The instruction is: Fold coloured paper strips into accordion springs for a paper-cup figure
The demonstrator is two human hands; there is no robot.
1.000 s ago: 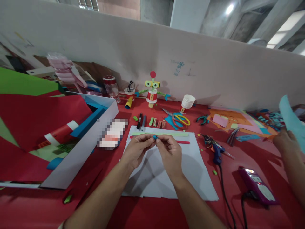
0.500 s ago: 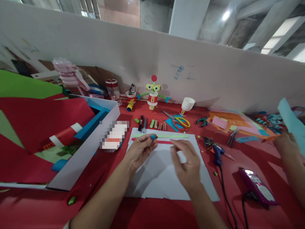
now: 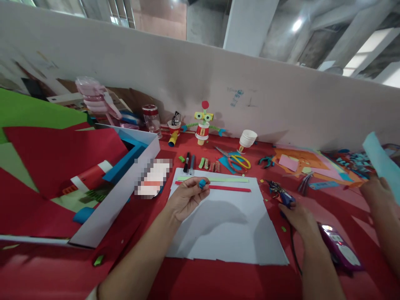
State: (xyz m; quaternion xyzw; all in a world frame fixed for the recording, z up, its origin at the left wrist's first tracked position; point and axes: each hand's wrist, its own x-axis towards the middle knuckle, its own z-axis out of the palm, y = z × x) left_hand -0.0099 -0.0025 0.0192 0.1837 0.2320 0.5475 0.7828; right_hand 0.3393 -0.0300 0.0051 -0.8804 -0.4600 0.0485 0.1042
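Observation:
Pinched between the fingertips of my left hand is a small blue paper piece, above the white paper sheets. A light green strip and a red strip lie across the top of the sheets, partly behind that hand. My right hand is at the handle of the blue glue gun, right of the sheets, with its fingers closed round it. The glue gun's cord runs down beneath my right wrist.
A white box of coloured paper stands left. Scissors, folded strips, a paper-cup figure and stacked cups are behind the sheets. Right are a purple device and another person's hand with light blue paper.
My right hand has moved from above the white sheets rightward to the glue gun and closed on it. My left hand still holds the blue piece in about the same place.

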